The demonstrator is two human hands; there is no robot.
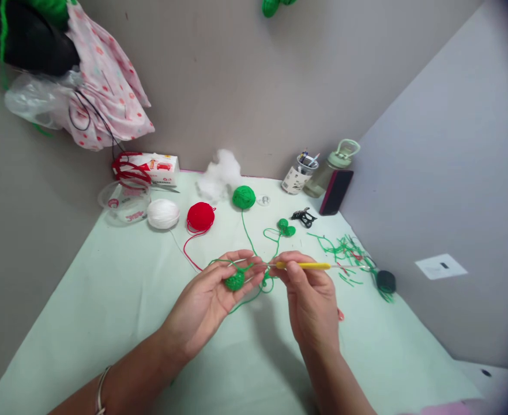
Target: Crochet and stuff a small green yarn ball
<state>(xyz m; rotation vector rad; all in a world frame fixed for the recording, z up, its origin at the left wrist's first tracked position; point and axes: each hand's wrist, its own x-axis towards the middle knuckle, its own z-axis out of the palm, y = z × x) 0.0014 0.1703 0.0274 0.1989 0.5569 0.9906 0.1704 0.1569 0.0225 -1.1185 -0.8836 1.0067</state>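
My left hand (213, 300) holds a small round green crochet piece (235, 280) in its curled fingers, palm up, with green yarn running over the fingers. A crochet hook with a yellow handle (309, 266) is pinched in my right hand (312, 294), lying level, its thin metal tip pointing left at the green piece. Whether the tip sits inside a stitch is too small to tell. Loose green yarn (245, 304) loops beneath the hands. Beyond them, a green yarn ball (244, 197) trails a strand toward my fingers.
A red yarn ball (200, 217), a white yarn ball (164, 214) and fluffy white stuffing (219, 176) lie farther back. Small green crocheted balls (286, 228), a black claw clip (304, 218), a phone (337, 192), a bottle (323, 176) and yarn scraps (344, 251) are at right.
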